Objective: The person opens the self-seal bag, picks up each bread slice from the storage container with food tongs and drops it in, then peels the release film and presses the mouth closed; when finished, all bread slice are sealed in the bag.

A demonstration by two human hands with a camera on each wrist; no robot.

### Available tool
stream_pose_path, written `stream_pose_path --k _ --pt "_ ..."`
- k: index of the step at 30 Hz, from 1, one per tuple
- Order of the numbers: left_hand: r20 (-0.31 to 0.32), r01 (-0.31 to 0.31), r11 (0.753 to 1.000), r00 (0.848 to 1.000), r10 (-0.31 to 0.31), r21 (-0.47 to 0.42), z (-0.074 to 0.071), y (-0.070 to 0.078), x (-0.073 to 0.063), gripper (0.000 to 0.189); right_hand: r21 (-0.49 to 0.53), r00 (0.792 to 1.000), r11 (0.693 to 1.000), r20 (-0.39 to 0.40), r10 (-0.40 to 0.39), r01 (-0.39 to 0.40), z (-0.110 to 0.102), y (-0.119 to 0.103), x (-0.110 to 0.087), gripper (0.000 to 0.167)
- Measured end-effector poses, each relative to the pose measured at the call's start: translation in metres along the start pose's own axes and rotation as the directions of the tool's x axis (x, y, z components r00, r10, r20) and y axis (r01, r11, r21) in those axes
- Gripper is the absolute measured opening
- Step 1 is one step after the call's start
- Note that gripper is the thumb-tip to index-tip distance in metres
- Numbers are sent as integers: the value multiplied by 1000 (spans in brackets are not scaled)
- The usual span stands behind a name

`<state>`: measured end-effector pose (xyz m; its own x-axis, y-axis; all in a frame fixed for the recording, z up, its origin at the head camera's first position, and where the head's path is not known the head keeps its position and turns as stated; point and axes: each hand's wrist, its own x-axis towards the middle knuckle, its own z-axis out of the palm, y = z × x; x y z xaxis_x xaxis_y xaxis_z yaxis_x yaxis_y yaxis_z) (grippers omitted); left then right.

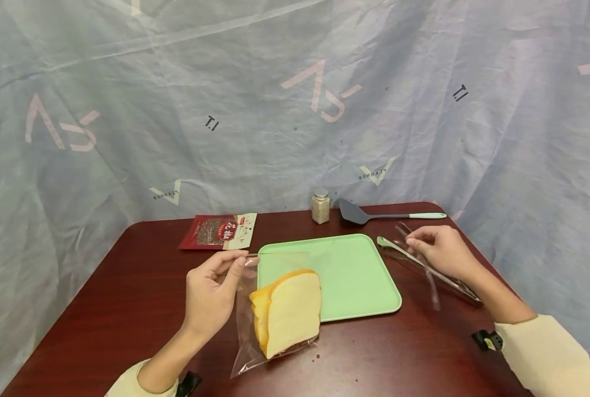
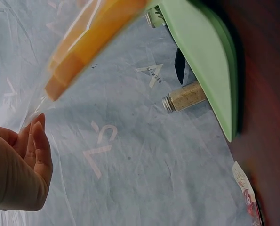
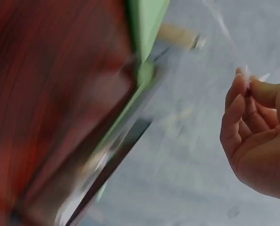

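My left hand (image 1: 210, 289) pinches the top edge of a clear plastic bag (image 1: 244, 342) between thumb and fingers. Inside the bag, slices of bread (image 1: 295, 311) with yellow crusts stand slightly tilted, overlapping the near left part of a green tray (image 1: 359, 275). In the left wrist view, the bread's orange-yellow crust (image 2: 92, 44) shows above the fingers. Off to the right, my right hand (image 1: 444, 251) holds a thin clear plastic strip (image 1: 431, 286) by its fingertips, and the strip dangles down. Below that hand lies a pair of metal tongs (image 1: 456, 285) with a green tip.
Behind the tray stand a glass shaker jar (image 1: 320, 209) and a grey spatula (image 1: 354, 214) with a pale green handle. A red spice packet (image 1: 215, 231) lies at the back left. A few dark crumbs (image 1: 317, 357) dot the brown table (image 1: 136, 298). Grey cloth (image 1: 255, 154) hangs around it.
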<state>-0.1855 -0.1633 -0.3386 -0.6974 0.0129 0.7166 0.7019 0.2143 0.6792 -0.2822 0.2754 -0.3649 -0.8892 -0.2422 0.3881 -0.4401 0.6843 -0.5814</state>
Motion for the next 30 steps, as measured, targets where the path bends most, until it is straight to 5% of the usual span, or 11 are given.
stream_pose_path --k 8,19,30 --pt "6 14 1000 1000 -14 1 -1 0 -1 14 -34 977 979 69 202 -200 -34 58 -2 27" --pt "11 5 1000 1000 -5 3 -2 2 0 16 -221 972 957 96 215 -190 -53 99 -3 32" --pt "24 18 1000 1000 -18 -1 -2 2 -1 15 -230 950 943 144 276 -239 -41 129 -3 36"
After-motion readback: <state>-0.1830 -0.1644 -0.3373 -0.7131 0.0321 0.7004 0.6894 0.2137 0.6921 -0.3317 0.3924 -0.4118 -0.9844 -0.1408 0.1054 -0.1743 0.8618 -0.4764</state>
